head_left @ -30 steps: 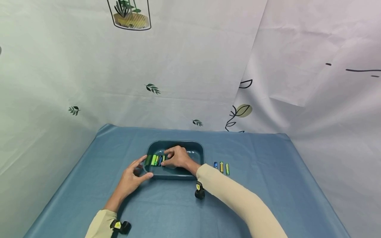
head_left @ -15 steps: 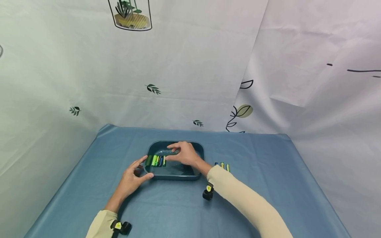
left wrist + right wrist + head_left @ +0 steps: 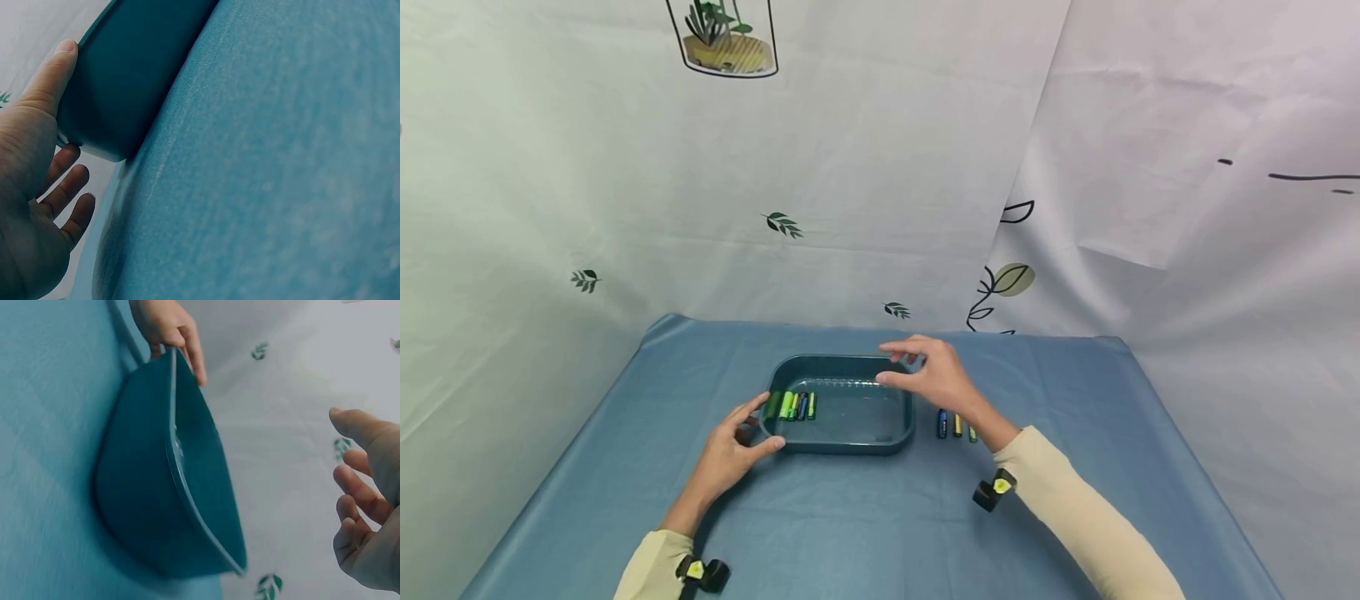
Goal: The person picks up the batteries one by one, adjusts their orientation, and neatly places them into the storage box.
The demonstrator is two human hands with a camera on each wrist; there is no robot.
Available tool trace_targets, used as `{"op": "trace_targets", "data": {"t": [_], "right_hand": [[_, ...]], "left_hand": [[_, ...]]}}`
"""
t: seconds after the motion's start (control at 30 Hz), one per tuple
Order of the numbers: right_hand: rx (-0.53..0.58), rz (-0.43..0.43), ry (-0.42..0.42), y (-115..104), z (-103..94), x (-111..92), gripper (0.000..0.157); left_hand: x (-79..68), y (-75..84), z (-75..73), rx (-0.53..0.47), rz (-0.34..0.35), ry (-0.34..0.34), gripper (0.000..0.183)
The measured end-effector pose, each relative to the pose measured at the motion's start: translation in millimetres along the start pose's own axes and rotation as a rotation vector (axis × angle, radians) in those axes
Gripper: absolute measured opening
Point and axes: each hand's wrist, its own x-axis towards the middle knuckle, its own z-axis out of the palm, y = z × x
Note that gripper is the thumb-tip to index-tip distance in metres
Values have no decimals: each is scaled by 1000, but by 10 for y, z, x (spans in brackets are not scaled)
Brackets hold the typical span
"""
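A dark teal tray [image 3: 850,446] rests on the table. Inside its left end several green, yellow and blue batteries [image 3: 797,406] lie side by side in a row. My left hand [image 3: 732,450] holds the tray's near left corner, thumb on the front rim and forefinger at the left side. In the left wrist view that hand [image 3: 37,169] has its thumb tip at the rim, other fingers loosely bent. My right hand [image 3: 934,371] hovers over the tray's right end with thumb and fingers apart and nothing between them. Parted fingers of the right hand [image 3: 369,494] also show in the right wrist view.
To the right of the tray stand out three more batteries on the table: a blue one [image 3: 942,423], a yellow one [image 3: 957,425] and a green one [image 3: 973,434], partly covered by my right wrist. A blue cloth [image 3: 850,533] covers the table; a pale printed curtain [image 3: 880,167] hangs behind.
My right hand has let go of a battery at the right end of the row in the tray, then lifted and moved right. The left hand stays at the tray's corner.
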Motion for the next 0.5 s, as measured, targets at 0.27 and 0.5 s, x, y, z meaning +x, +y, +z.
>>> {"op": "trace_targets", "data": {"t": [0.27,0.5], "right_hand": [[-62,27,97,247,-343,-335,44],[-57,94,125,510,-497,-609,45]], "left_hand": [[2,5,5,7,-4,-5,80],[0,11,-10,-4,5,-8,80]]}}
